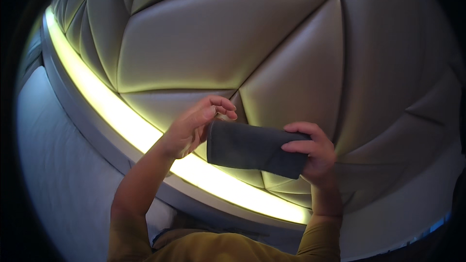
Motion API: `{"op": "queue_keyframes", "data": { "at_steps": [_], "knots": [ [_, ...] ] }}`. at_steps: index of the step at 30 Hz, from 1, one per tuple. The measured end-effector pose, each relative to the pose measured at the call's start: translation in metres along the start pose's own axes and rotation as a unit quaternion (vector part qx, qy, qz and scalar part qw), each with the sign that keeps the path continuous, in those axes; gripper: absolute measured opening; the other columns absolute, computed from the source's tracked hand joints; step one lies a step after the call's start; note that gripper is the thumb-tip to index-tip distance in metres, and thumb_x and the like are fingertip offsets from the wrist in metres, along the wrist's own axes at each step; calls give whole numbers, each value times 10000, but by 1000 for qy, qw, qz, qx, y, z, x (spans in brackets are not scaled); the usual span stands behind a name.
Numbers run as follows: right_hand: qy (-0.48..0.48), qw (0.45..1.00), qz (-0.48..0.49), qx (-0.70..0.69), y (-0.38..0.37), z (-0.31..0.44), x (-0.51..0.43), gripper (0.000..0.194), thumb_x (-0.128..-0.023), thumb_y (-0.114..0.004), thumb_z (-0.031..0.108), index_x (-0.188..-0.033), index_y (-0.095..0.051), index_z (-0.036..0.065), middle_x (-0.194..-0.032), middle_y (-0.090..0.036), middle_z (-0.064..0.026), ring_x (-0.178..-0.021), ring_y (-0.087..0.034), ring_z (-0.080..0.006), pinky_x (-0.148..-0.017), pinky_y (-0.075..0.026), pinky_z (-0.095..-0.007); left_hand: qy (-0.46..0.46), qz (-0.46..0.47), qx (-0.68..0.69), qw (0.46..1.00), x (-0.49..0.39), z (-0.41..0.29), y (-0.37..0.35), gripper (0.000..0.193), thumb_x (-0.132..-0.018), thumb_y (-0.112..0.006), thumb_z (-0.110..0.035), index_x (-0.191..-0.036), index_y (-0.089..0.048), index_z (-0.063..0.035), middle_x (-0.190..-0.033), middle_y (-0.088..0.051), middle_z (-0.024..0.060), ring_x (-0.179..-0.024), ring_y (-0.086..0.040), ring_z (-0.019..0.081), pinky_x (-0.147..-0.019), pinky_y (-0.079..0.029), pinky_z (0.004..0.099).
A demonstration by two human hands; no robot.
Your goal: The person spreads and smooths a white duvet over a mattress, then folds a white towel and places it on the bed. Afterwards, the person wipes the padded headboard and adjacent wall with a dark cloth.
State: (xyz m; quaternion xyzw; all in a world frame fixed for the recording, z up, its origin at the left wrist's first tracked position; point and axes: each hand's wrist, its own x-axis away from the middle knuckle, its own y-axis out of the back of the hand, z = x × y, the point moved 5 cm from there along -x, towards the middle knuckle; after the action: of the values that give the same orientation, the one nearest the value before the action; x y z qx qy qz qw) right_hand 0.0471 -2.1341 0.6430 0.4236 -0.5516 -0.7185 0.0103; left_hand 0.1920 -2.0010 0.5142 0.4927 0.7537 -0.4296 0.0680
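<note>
A dark grey folded cloth [251,148] is held up in front of my chest, its long side running across the view. My right hand [316,151] grips its right end, with two fingers laid over the near face; the thumb is not plainly visible. Beside the cloth's left end is my left hand [198,127], its fingers loosely bent and apart. Part of that hand lies behind the cloth's edge, and I cannot tell whether it touches it. Behind both hands is a padded wall panel [218,40] with a smooth leather-like cover.
A glowing yellow-white light strip [120,116] curves along the wall's lower edge, bordered by a grey ledge [96,140]. On the left lies a pale, smooth padded surface [62,145]. Below, my mustard-coloured shirt [218,247] shows close to the ledge.
</note>
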Motion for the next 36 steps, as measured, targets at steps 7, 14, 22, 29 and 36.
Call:
{"op": "queue_keyframes", "data": {
  "at_steps": [7, 14, 22, 29, 36],
  "knots": [
    [75, 956, -24, 282, 8, 4, -22, 234, -689, -634, -115, -888, -682, -2, -1065, -612, -185, -931, -616, -295, -808, -494, -384, -317, -122, -320, 884, -29, -25, -14, 316, -788, -658, 65, -1066, -566, -55, -1037, -532, 72, -931, -560, 164, -799, -465, 282],
    [48, 893, -55, 444, -34, 36, -14, 220, -795, -578, 22, -966, -705, 75, -1161, -605, -120, -1078, -557, -243, -881, -408, -395, -483, -211, -489, 695, -40, -15, -29, 268, -731, -672, 94, -946, -596, -47, -966, -542, 118, -849, -564, 242, -699, -475, 317],
    [111, 836, -51, 535, -35, 6, -23, 244, -798, -598, 50, -1020, -699, 58, -1168, -608, -84, -1139, -522, -270, -939, -391, -414, -559, -212, -684, 419, -22, -2, -54, 304, -753, -673, -48, -1049, -647, -115, -1095, -560, 84, -1026, -543, 230, -878, -404, 367],
    [121, 842, -96, 516, 11, -8, -100, 217, -767, -600, 118, -954, -707, 99, -1170, -613, -73, -1151, -529, -272, -1028, -335, -425, -497, -228, -683, 484, -68, -24, -80, 355, -819, -511, -99, -1148, -604, -5, -1175, -570, 130, -1058, -562, 255, -905, -423, 350],
    [148, 876, -5, 459, -36, -3, -73, 240, -758, -608, 158, -983, -678, 109, -1151, -604, -64, -1134, -542, -257, -1034, -330, -425, -430, -239, -740, 458, -30, 13, -53, 330, -823, -508, -99, -1116, -611, 12, -1195, -562, 170, -1082, -557, 270, -909, -420, 349]
  ]
}}
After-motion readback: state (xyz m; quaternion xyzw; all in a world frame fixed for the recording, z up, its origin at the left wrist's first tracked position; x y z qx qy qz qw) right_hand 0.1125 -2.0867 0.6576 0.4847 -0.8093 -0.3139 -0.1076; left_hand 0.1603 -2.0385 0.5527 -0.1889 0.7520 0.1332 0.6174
